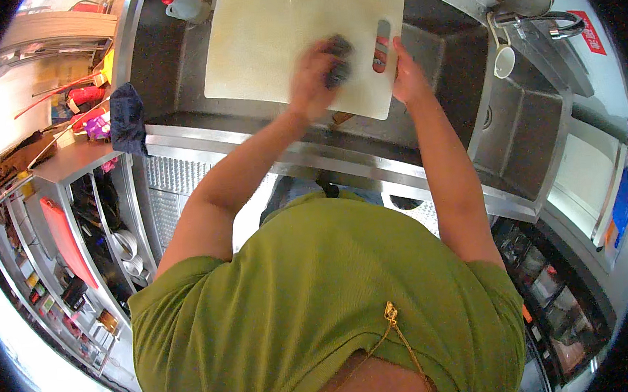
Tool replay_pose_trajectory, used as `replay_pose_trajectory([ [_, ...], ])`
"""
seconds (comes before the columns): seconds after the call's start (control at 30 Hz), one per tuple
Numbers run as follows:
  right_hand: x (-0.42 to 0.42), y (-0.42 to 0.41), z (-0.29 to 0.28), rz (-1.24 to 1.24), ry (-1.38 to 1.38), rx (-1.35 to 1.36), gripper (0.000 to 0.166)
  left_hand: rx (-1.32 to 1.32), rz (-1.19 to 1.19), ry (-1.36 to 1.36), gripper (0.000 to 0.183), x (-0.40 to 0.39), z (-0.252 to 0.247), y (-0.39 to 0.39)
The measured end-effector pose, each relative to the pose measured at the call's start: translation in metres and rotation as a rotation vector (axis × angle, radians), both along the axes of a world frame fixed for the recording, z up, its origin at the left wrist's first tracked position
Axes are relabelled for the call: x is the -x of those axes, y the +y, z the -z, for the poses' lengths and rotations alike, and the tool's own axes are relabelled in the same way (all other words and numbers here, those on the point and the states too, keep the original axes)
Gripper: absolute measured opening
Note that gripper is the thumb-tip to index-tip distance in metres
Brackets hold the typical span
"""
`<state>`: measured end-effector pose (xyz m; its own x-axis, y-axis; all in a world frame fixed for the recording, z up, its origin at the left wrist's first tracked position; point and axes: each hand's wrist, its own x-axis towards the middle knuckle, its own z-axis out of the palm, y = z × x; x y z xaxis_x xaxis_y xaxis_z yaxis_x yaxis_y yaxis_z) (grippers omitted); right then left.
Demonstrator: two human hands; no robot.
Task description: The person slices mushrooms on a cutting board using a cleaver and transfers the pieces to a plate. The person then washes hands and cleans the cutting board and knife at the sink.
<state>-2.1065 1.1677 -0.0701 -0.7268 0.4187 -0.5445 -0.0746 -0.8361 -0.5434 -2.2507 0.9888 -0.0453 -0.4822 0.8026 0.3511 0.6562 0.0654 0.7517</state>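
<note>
A large off-white plastic cutting board (pixel 259 41) is tilted in a stainless steel sink (pixel 435 138). My right hand (pixel 410 77) grips its right edge, with fingertips showing through the handle slot. Blurred by motion, my left hand (pixel 309 81) is closed around a dark scrubbing pad (pixel 339 63) over the board's face. The blur hides the pad's exact kind. Beneath the board's lower edge a small brown piece (pixel 343 117) shows, mostly covered.
A white plastic bottle with a red cap (pixel 186 7) is at the sink's back left. A dark cloth (pixel 127 119) drapes over the left rim. To the right are a second basin (pixel 530 126), a faucet (pixel 564 25) and a white ladle-like cup (pixel 504 62). Metal shelving (pixel 62 181) is at left.
</note>
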Motion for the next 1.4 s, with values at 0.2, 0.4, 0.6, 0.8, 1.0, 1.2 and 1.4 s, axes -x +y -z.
replay_pose_trajectory([
  [0.2,0.003,0.007,0.011,-0.034,-0.049,0.048,0.051,0.024,0.318,-0.010,0.048,-0.072,-0.013,0.018],
  [0.4,0.001,-0.011,0.034,0.089,-0.227,-0.134,0.046,0.195,0.321,0.059,0.053,0.041,-0.015,-0.046],
  [0.6,0.011,-0.054,0.011,0.131,-0.335,-0.301,0.047,0.231,-0.543,0.180,0.045,0.206,0.014,-0.038],
  [0.8,0.009,-0.053,0.023,0.178,-0.344,-0.362,0.043,0.119,-0.341,0.019,0.046,0.099,0.025,0.092],
  [1.0,-0.007,-0.053,0.041,0.209,-0.329,-0.267,0.045,-0.030,0.172,0.021,0.048,0.004,0.028,0.141],
  [1.2,-0.009,-0.031,0.040,0.188,-0.308,-0.310,0.045,0.059,0.001,0.197,0.065,0.041,-0.031,0.093],
  [1.4,0.002,-0.031,0.049,0.168,-0.495,-0.389,0.040,0.101,0.046,0.263,0.067,0.046,-0.015,0.079],
])
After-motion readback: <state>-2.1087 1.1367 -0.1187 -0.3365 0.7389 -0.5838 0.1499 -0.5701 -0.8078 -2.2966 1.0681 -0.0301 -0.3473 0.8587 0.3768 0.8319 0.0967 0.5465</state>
